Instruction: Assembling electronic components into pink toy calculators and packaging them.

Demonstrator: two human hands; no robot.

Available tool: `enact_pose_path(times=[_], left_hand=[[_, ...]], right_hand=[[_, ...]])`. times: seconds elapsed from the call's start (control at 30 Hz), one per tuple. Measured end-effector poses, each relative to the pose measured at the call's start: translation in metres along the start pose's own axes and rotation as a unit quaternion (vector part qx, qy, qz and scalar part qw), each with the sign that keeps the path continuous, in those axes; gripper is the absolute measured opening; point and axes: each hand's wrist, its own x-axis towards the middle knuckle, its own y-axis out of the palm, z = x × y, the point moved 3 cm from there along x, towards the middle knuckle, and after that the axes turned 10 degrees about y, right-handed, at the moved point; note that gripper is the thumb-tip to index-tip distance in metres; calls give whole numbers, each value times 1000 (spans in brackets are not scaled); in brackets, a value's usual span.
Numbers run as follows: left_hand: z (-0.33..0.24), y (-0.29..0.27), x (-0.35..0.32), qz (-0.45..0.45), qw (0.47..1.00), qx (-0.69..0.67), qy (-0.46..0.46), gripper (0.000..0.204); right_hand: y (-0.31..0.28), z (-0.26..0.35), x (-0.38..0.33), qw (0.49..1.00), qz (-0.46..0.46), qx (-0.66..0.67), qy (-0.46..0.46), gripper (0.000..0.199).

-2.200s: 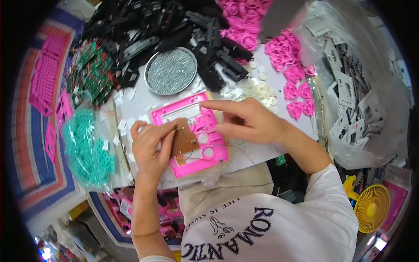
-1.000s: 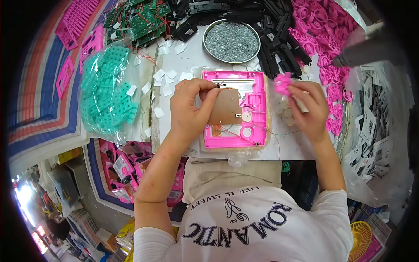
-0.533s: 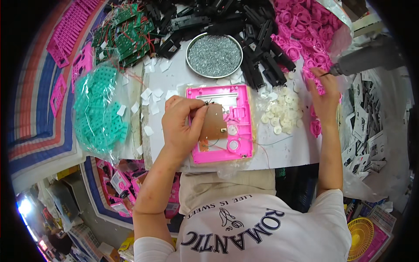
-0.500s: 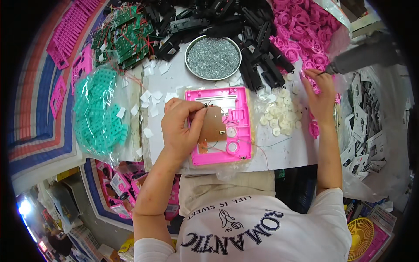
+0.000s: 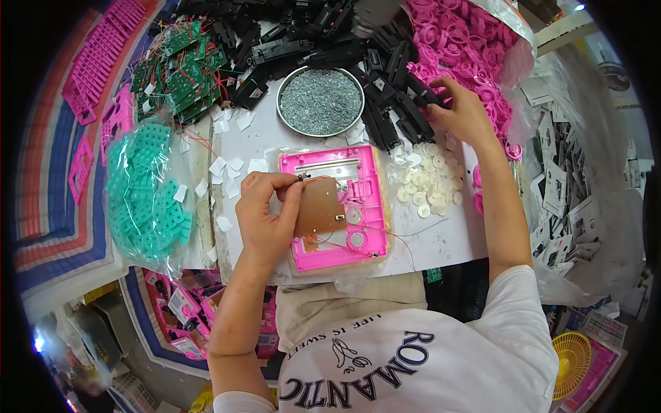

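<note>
My left hand pinches the upper left corner of a brown circuit board, close to some thin wires. The board lies tilted over a pink plastic housing, which has round and rectangular openings and sits upright before me. Loose wires trail from the housing to the right. My right hand is at the right end of a heap of black plastic parts. Its thumb and forefinger are apart beside one part, and no grip on it shows. The other right fingers are partly hidden.
A round metal dish of small screws stands beyond the housing. White discs lie right of it; pink ring-shaped parts are heaped far right. Green circuit boards and a bag of teal pieces are left. A blurred grey tool hangs at the top.
My right hand has moved left from the pink parts to the black ones. The dark grey tool near it has swung to the top middle. My left hand still holds the board; the view has shifted slightly.
</note>
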Motion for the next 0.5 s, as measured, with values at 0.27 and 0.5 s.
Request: enact_pose_path(times=[0.27, 0.5], left_hand=[[13, 1, -5, -2, 996, -68, -62, 5], [21, 8, 0, -20, 975, -185, -122, 9]], right_hand=[[-58, 32, -48, 914, -150, 364, -99, 43], [-4, 152, -84, 858, 377, 124, -327, 40]])
